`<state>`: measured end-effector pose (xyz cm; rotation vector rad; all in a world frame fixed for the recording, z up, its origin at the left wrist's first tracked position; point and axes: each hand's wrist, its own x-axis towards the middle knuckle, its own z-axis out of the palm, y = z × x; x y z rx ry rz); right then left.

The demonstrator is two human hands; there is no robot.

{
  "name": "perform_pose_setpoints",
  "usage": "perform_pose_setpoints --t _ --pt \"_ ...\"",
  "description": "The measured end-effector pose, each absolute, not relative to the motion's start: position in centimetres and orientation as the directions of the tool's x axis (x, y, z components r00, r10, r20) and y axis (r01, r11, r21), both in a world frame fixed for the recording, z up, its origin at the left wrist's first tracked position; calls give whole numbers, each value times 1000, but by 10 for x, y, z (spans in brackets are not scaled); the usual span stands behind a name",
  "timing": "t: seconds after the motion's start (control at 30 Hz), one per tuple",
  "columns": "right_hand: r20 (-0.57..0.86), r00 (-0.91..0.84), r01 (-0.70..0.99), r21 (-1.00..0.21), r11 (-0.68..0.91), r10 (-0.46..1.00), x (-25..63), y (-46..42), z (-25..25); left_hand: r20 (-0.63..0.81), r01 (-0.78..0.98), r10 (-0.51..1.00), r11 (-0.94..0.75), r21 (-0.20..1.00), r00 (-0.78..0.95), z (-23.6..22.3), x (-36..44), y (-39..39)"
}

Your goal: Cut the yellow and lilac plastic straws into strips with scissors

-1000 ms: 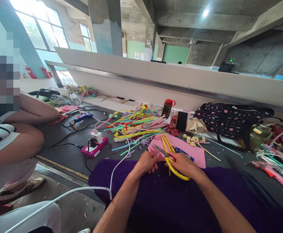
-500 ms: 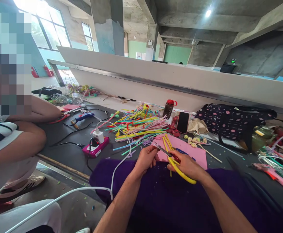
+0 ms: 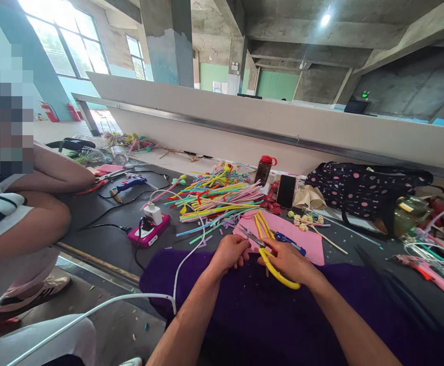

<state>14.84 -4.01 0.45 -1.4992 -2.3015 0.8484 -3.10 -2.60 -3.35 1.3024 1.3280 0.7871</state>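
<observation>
Scissors with a thick yellow handle (image 3: 282,277) are gripped in my right hand (image 3: 286,259). Their metal blades point up and left over a pink sheet (image 3: 313,244). Close to the blade tips, my left hand (image 3: 230,252) is closed in a pinch; whatever it holds is hidden or too small to name. Yellow strips (image 3: 259,223) lie on the sheet just beyond the scissors. A blue-handled tool (image 3: 291,243) rests beside my right hand, partly covered by it. Dark purple cloth (image 3: 252,315) spreads beneath both forearms.
Colourful fuzzy stems (image 3: 222,198) are heaped behind my hands. A magenta power strip (image 3: 149,231) and white cable (image 3: 184,264) sit left. Behind stand a red-capped bottle (image 3: 264,170), phone (image 3: 286,191) and patterned bag (image 3: 359,193). Another person's arm (image 3: 64,173) rests at far left.
My right hand has shifted slightly left and the scissors have turned, their blades now apart from each other. The blue-handled tool shows more. My left hand stays nearly in place.
</observation>
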Motion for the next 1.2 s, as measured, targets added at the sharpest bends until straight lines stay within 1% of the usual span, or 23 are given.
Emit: perform_pose_setpoints --t 0.1,0.27,0.47,0.57,0.63,0.7,0.77,0.83,0.93,1.0,1.2 --pt "-96 -430 766 -566 306 898 148 -39 4 -267 354 951 199 914 156 -34 -31 -26" --pt "-81 -445 797 -490 353 892 146 -39 3 -293 378 940 209 902 178 -34 -32 -26" --pt "-118 -415 829 -457 321 902 143 -37 0 -299 430 940 204 880 166 -39 -32 -24" --pt "-96 -408 825 -466 321 908 146 -36 0 -297 434 943 207 877 152 -39 -31 -24" --pt "-57 -387 823 -472 317 920 150 -37 3 -275 397 952 204 895 131 -37 -31 -24" --pt "-39 -364 816 -495 299 931 154 -37 6 -227 313 970 188 931 93 -35 -32 -23" --pt "-49 -366 792 -541 283 930 157 -38 10 -181 183 981 165 969 75 -33 -33 -22" --pt "-66 -384 771 -572 281 921 158 -39 13 -159 51 982 154 987 98 -32 -33 -22" --pt "-91 -413 767 -571 292 906 155 -43 15 -155 -69 979 164 984 130 -32 -33 -22" --pt "-99 -415 772 -565 292 905 151 -46 15 -167 -81 976 180 980 140 -32 -32 -23" --pt "-62 -425 765 -558 322 903 144 -47 9 -228 -24 960 235 972 160 -31 -31 -25"
